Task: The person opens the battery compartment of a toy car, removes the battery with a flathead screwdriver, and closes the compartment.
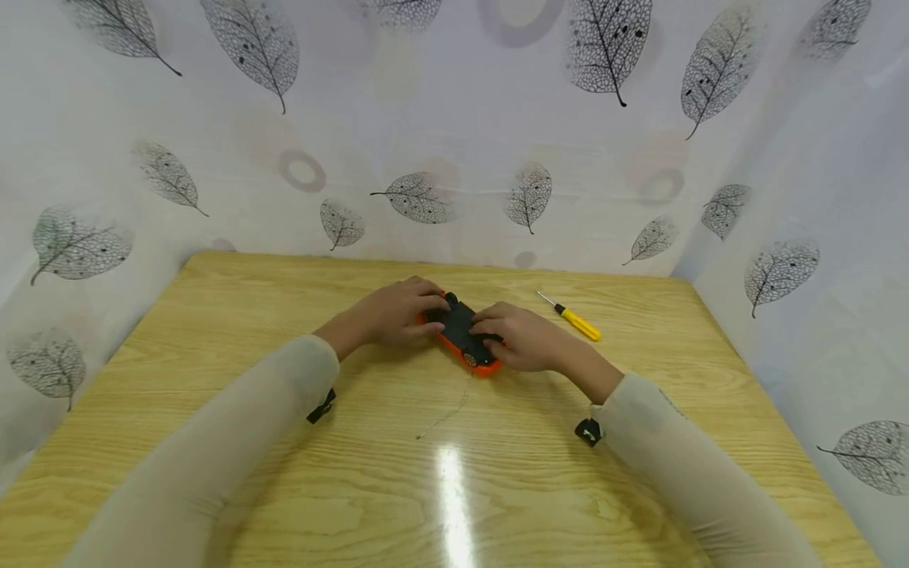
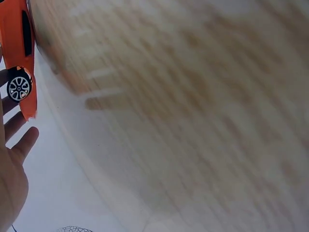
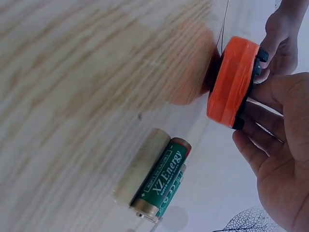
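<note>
An orange toy car (image 1: 454,327) lies upside down on the table, its black underside facing up. My left hand (image 1: 398,312) holds the car's far left end, fingers over the edge and thumb at the near side. At the nearer right end my right hand (image 1: 521,335) grips the car by its side, with fingertips on the underside near a wheel. The left wrist view shows a silver-spoked wheel (image 2: 19,88) beside the left fingers. Beside the right hand, green batteries (image 3: 164,179) lie together on the table; the head view does not show them.
A screwdriver (image 1: 578,322) with a yellow handle lies right of the car, tip pointing away. A thin line (image 1: 443,416), perhaps a thread, shows on the wooden table (image 1: 341,489) in front. Leaf-patterned cloth (image 1: 454,142) hangs behind and at the sides.
</note>
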{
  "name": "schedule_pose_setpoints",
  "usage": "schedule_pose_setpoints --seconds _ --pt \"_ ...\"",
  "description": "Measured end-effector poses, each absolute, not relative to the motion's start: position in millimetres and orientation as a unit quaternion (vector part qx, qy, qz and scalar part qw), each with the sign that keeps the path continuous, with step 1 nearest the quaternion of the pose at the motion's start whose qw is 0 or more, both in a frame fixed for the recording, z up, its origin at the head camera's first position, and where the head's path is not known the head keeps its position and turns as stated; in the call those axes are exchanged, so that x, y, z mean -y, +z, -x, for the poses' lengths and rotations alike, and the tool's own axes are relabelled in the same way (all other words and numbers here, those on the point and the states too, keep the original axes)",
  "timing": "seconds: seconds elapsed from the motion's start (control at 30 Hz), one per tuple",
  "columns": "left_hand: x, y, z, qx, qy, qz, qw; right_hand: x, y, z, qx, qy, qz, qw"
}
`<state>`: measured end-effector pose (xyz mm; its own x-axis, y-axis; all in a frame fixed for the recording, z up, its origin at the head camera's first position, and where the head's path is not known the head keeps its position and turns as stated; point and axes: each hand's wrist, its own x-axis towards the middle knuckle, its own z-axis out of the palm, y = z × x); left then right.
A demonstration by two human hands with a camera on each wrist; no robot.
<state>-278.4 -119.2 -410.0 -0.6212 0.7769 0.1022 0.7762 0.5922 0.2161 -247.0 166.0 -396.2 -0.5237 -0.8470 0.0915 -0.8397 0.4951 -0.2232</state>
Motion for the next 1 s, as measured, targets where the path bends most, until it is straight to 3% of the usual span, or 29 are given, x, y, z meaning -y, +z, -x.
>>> schedule_pose_setpoints --seconds 0.53,0.83,1.0 --pt "121 -416 259 -0.883 0.135 -0.445 -0.073 -167 -392 253 -0.867 -0.109 0.487 -0.007" --pt "124 -416 256 -0.891 0.136 -0.429 -0.05 -173 -387 243 -0.865 -0.111 0.488 -0.041" --pt "124 -414 254 -0.895 0.134 -0.423 -0.045 -180 -389 237 -0.869 -0.109 0.481 -0.03"
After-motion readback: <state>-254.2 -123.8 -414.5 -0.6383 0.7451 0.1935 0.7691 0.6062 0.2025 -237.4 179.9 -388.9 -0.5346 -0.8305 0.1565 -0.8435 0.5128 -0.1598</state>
